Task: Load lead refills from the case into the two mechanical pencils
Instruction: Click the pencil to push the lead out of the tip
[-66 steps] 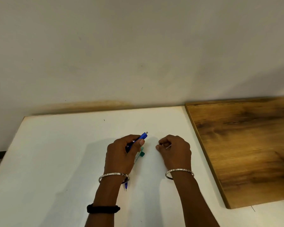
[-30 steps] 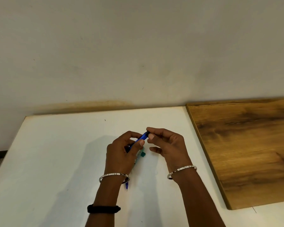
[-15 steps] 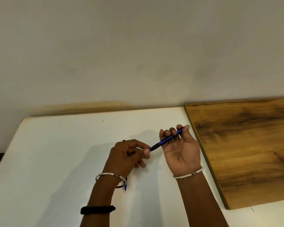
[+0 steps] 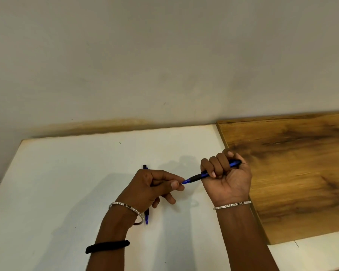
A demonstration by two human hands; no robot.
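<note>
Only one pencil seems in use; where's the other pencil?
The second pencil lies on the white table, mostly hidden under the left hand.

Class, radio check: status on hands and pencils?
Right hand fisted round one blue pencil. Left hand pinching at its tip. Second pencil on table under left hand. Lead case unseen.

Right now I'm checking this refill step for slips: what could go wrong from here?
1. The left hand pinches at the tip of the blue mechanical pencil gripped in the right hand; a thin lead there could snap.
2. The second pencil lies under the left wrist and could get knocked.
</note>
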